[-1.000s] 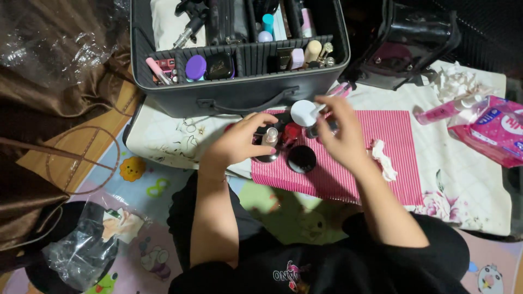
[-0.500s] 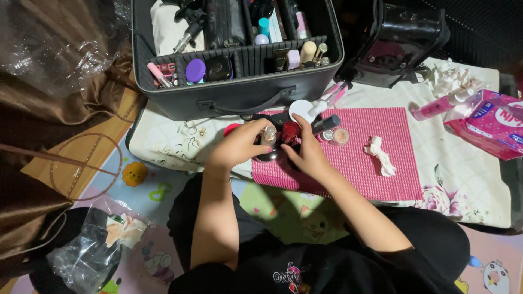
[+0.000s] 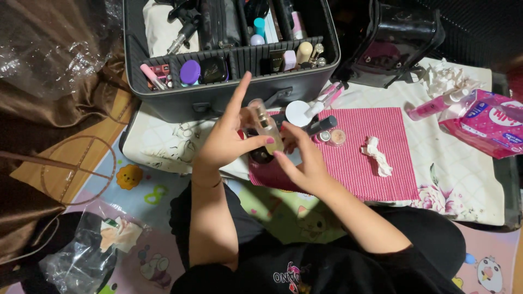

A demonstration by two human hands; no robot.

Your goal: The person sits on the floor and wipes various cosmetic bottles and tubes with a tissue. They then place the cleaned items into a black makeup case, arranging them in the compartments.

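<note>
Both hands meet just in front of the grey makeup case (image 3: 229,92): left hand (image 3: 226,139) pinches a small glass bottle (image 3: 266,128), forefinger raised; right hand (image 3: 305,160) cups it, fingers curled.

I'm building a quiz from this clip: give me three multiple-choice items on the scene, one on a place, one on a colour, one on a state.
1. Where does the crumpled tissue lie?
A. on the pink mat
B. inside the case
C. on the floor

2. What colour is the round lid in the front row of the case?
A. green
B. purple
C. orange

3. How is the small bottle held?
A. lying untouched on the mat
B. raised off the mat, in the left hand, right hand beside it
C. standing in the case

Answers: 1 A, the tissue rests on the mat's right part. 2 B, the lid is purple. 3 B, left fingers grip the bottle above the mat.
</note>
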